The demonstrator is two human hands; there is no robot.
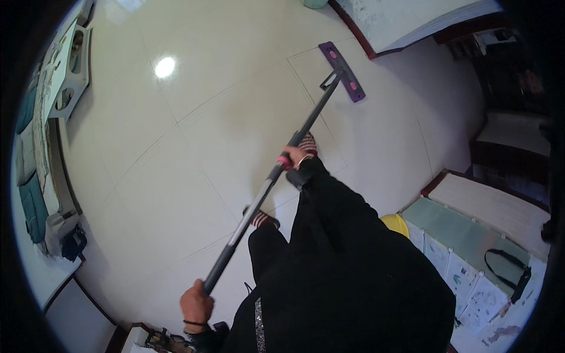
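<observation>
Out at one o'clock from your right hand [296, 156], the purple mop head [342, 71] lies flat on the tiled floor [194, 135]; both fists clasp the handle [259, 200], left hand [197, 305] rearmost.

Bright, even indoor light on the glossy cream tiled floor [194, 135], with one round white glare spot from a ceiling lamp mirrored on it. Soft shadows, sharp centre. Heavy fisheye bending: tile seams curve, a black vignette rings the frame, the right edge sinks into darkness.
</observation>
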